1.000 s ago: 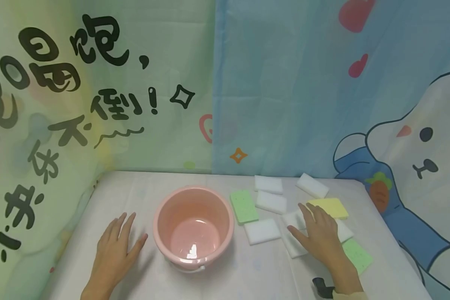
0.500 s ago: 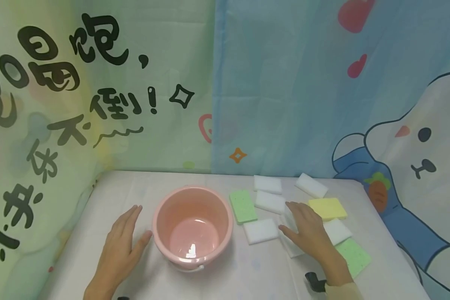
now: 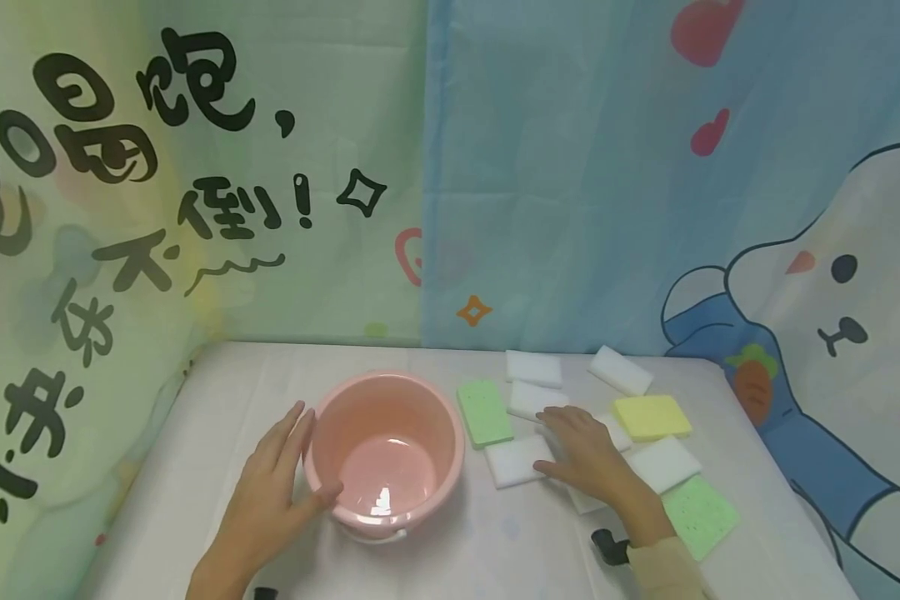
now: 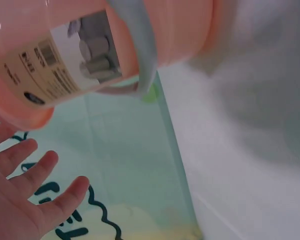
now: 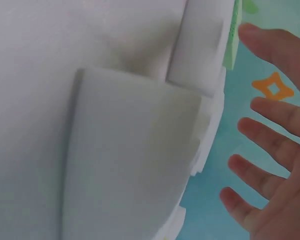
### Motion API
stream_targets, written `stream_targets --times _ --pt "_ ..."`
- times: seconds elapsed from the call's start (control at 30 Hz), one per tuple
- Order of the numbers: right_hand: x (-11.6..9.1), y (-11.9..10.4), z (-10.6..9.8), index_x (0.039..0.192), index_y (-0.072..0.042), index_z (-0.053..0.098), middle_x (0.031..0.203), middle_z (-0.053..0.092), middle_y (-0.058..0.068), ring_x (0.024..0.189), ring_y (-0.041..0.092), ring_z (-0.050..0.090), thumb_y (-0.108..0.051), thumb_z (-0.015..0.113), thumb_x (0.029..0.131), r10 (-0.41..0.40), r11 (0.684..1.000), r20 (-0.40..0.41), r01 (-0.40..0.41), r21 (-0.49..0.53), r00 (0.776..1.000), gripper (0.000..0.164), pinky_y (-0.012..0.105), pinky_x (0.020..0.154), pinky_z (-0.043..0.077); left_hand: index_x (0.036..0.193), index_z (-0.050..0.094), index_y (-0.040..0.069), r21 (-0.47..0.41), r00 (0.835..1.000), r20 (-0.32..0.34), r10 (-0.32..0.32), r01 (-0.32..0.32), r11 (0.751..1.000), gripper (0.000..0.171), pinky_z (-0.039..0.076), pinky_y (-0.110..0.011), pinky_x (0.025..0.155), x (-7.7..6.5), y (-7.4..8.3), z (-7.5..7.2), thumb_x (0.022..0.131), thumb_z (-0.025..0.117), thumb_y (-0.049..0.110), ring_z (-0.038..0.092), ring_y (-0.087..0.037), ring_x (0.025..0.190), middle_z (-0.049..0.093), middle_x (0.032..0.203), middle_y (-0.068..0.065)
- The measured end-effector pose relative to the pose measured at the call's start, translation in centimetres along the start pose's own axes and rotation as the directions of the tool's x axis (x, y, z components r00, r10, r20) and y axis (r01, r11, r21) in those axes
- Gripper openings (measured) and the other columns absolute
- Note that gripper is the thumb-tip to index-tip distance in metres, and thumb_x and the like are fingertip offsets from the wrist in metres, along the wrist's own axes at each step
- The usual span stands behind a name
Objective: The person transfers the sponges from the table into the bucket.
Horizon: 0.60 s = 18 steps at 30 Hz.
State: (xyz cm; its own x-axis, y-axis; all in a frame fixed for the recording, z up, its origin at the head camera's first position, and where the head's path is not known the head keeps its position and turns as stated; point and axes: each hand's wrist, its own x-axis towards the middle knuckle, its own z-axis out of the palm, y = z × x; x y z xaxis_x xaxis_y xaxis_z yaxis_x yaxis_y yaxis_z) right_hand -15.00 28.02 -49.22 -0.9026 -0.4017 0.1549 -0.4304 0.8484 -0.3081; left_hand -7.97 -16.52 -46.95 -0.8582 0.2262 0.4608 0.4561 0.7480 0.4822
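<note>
In the head view, the left hand (image 3: 270,492) is at the left side of the pink bucket (image 3: 382,400), its fingers beside the rim and its thumb reaching over the near edge; whether they touch it cannot be told. The bucket stands upright on the white table (image 3: 510,558), mouth up, and inside it shows a smooth pink floor with a bright reflection. The right hand (image 3: 588,454) is to the right of the bucket, over the white sponges (image 3: 663,464), fingers extended and holding nothing; contact with those beneath cannot be told. One green sponge (image 3: 484,414) lies between the bucket and the right hand, while the yellow sponge (image 3: 651,417) lies behind and to the right of that hand. Another green sponge (image 3: 700,517) lies nearer the person, beside the right forearm. In the left wrist view, the left hand's fingers are spread apart next to the bucket's rim, and the bucket's outer wall carries a printed label (image 4: 60,60) and a pale handle (image 4: 140,45). In the right wrist view, the right hand's fingers are straight and apart, with white sponges near them, one large in the foreground.
</note>
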Motion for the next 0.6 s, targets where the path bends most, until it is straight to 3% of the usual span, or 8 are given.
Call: stream_targets --times 0.17,0.37,0.6 --pt "0.66 -0.26 0.67 0.134 -0.001 0.058 0.135 0.056 0.019 0.126 0.042 0.047 -0.027 0.086 0.078 0.008 1.0 0.094 -0.007 -0.012 0.996 0.068 0.063 0.098 0.04 0.157 0.035 0.012 -0.01 0.999 -0.006 0.033 -0.033 0.999 0.093 0.041 -0.061 0.1 0.26 0.38 0.51 0.085 0.07 0.058 0.041 -0.033 0.137 0.031 0.161 -0.006" --pt "0.84 -0.64 0.78 0.135 -0.001 0.057 0.137 0.056 0.019 0.127 0.044 0.047 -0.024 0.084 0.08 -0.002 0.999 0.168 -0.006 0.043 0.986 0.066 0.065 0.101 0.038 0.157 0.032 0.01 -0.012 0.999 0.008 0.045 -0.045 0.999 0.096 0.039 -0.062 0.103 0.29 0.45 0.86 0.086 0.066 0.063 0.037 -0.035 0.141 0.029 0.162 -0.008" --pt "0.62 -0.9 0.88 0.132 0.002 0.059 0.133 0.059 0.02 0.127 0.044 0.048 -0.021 0.081 0.083 0.004 0.998 0.182 -0.016 0.066 0.983 0.059 0.065 0.102 0.037 0.157 0.03 0.006 -0.014 0.998 0.012 0.055 -0.055 0.998 0.097 0.039 -0.06 0.105 0.27 0.47 0.89 0.087 0.065 0.063 0.037 -0.035 0.141 0.027 0.163 -0.008"
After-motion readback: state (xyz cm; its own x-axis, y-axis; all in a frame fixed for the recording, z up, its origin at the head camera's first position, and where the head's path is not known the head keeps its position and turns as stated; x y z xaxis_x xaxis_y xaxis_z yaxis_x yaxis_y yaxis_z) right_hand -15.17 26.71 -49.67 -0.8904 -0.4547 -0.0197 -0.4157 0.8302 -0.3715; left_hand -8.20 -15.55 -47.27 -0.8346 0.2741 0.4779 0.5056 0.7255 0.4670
